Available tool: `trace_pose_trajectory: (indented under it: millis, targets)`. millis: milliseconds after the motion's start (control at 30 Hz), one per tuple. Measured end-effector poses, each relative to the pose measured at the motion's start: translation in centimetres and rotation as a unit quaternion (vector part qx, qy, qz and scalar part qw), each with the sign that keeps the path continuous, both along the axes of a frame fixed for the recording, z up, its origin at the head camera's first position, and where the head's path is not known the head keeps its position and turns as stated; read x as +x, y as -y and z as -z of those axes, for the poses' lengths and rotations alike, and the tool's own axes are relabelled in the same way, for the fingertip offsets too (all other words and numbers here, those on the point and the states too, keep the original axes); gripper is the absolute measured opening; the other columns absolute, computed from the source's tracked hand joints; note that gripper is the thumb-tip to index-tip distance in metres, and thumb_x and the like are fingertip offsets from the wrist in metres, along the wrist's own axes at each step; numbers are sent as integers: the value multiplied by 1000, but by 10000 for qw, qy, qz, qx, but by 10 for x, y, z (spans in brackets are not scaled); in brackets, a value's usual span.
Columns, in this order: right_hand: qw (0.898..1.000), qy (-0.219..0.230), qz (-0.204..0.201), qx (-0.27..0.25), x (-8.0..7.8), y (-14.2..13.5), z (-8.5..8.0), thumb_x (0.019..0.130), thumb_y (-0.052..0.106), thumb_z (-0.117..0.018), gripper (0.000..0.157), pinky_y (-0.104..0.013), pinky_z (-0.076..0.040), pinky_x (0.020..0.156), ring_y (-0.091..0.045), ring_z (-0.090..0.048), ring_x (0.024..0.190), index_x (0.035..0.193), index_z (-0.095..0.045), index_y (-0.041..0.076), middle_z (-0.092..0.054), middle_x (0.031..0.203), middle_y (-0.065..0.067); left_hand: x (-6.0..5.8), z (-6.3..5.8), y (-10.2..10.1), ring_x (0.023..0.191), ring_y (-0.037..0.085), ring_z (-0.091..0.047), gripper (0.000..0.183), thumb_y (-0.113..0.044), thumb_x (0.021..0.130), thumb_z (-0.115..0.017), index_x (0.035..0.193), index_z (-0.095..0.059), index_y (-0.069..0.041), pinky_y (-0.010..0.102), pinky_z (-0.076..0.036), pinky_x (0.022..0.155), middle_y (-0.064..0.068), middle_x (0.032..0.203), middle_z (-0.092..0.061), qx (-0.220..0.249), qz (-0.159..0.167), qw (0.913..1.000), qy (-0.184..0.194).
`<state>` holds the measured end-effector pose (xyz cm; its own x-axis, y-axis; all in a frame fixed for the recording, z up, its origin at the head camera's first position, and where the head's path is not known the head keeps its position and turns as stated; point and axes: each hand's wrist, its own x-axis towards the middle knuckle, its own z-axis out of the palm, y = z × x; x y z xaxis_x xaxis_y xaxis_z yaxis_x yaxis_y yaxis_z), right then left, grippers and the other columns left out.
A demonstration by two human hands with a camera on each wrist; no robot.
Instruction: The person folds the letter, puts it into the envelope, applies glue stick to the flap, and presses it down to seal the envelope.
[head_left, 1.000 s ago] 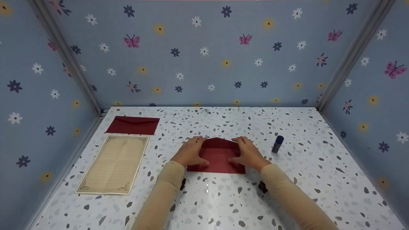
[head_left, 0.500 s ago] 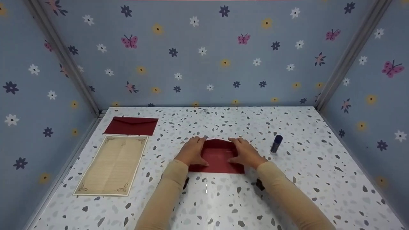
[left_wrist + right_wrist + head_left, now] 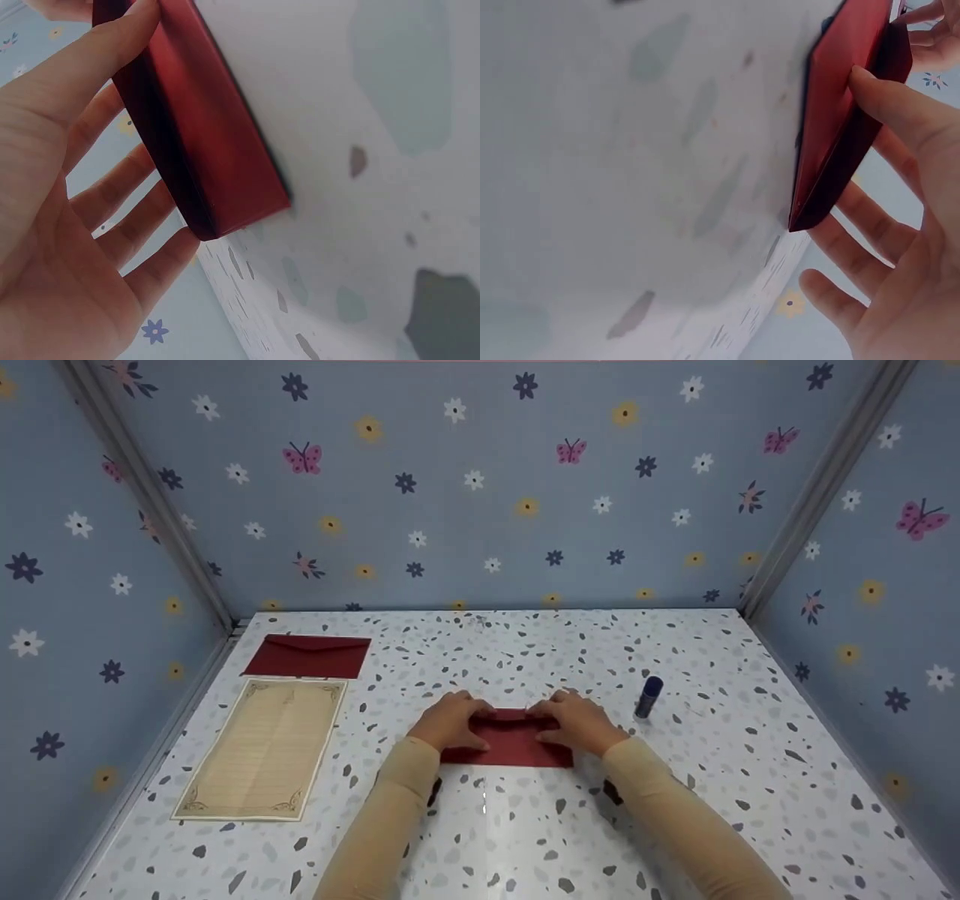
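A dark red envelope lies on the speckled table in front of me, long side toward me. Its back flap is bent up and forward over the body. My left hand grips the left end, thumb on the front face and fingers behind the flap. On the right end, my right hand holds it the same way, thumb tip on the red face in the right wrist view. In the head view the hands cover both ends of the flap.
At left a second red envelope lies flat, its flap folded. Just below it lies a cream letter sheet with an ornate border and crease marks. A dark blue glue stick stands right of my right hand. Patterned walls enclose the table.
The envelope's flap, pointing up and away before, is now folded toward me. Fingers of both hands have moved nearer with it, while the thumbs stay on the front face.
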<state>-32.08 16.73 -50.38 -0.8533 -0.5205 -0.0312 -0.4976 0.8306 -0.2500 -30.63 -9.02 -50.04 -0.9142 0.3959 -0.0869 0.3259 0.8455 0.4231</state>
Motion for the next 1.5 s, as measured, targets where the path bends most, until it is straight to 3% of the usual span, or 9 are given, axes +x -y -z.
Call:
trace_pose_trajectory:
  millis: [267,533,633,800,967,1100,1233,1333,1500]
  targets:
    - [9979,-23,-325,560,5,-2,-7,94,35,-71,41,-41,-52,80,-21,-59,88,135,-66,32,-60,111,-5,2,-3,1,119,26,-51,50,-40,85,-81,132,-68,-33,45,-46,100,7,129,-54,-270,92,9994,205]
    - [9930,292,-380,1080,16,-1,-14,100,33,-64,47,-48,-51,96,-32,-63,110,146,-54,33,-57,136,-7,13,-2,0,130,35,-49,50,-42,94,-70,142,-59,-33,54,-40,107,13,144,-49,-781,205,9967,103]
    - [9904,57,-367,1330,20,3,-13,102,32,-60,45,-50,-51,95,-37,-64,112,146,-53,32,-55,143,-8,19,-1,-3,132,36,-48,50,-40,96,-67,144,-57,-31,53,-39,108,12,149,-48,-924,200,9955,14]
    - [9791,-506,-677,1847,28,12,-8,104,24,-54,42,-48,-58,81,-41,-67,100,146,-54,19,-54,142,-20,29,0,-7,138,39,-41,48,-35,101,-61,148,-52,-29,51,-34,113,14,155,-40,-1162,251,9929,-46]
    - [9741,-651,-771,2023,34,13,-4,103,16,-55,45,-44,-58,79,-39,-67,97,148,-51,13,-52,142,-25,36,2,-10,144,42,-30,47,-31,105,-54,151,-47,-31,53,-27,116,18,158,-34,-1280,315,9912,-122]
    - [9773,-738,-793,1819,36,11,-4,102,17,-58,46,-40,-60,74,-32,-67,85,148,-52,15,-55,133,-22,40,4,-12,146,40,-27,48,-32,105,-52,152,-44,-34,54,-26,116,15,160,-30,-1337,150,9909,8]
    - [9720,-1081,-794,1928,39,13,-3,101,20,-60,44,-40,-59,67,-27,-64,75,145,-56,16,-58,118,-17,42,5,-18,148,39,-23,49,-30,106,-49,154,-41,-32,54,-24,117,13,162,-27,-1346,20,9906,221]
    - [9653,-1235,-647,2209,40,21,-2,100,20,-61,44,-40,-59,73,-27,-64,82,143,-57,13,-59,114,-16,43,5,-23,148,38,-21,50,-25,106,-48,155,-40,-26,53,-22,118,13,162,-27,-1397,6,9898,261]
    - [9620,-1070,-357,2485,46,39,0,98,18,-65,52,-38,-58,82,-27,-63,91,147,-52,12,-58,104,-18,46,4,-32,149,33,-23,50,-22,106,-46,155,-40,-15,48,-21,119,13,161,-29,-1352,33,9907,177]
